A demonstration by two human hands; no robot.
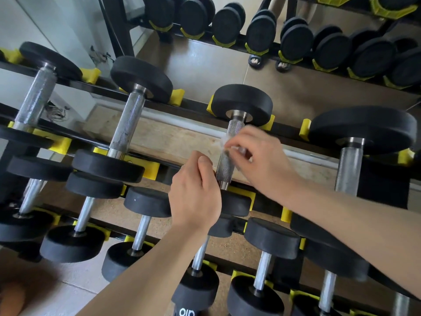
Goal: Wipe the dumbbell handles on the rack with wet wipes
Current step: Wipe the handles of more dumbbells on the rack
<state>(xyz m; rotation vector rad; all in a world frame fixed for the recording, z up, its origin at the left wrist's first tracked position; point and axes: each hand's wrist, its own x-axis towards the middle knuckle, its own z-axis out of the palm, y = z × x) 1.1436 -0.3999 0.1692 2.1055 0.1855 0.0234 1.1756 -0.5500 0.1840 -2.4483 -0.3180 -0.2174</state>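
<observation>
Only one marking is legible to you: white characters on the black end of the lowest dumbbell (195, 293), at the bottom edge of the view, directly below your left forearm. They read roughly "olo", cut off by the frame edge, so you cannot confirm the full text. No other readable labels or numbers appear on the remaining weights.
</observation>
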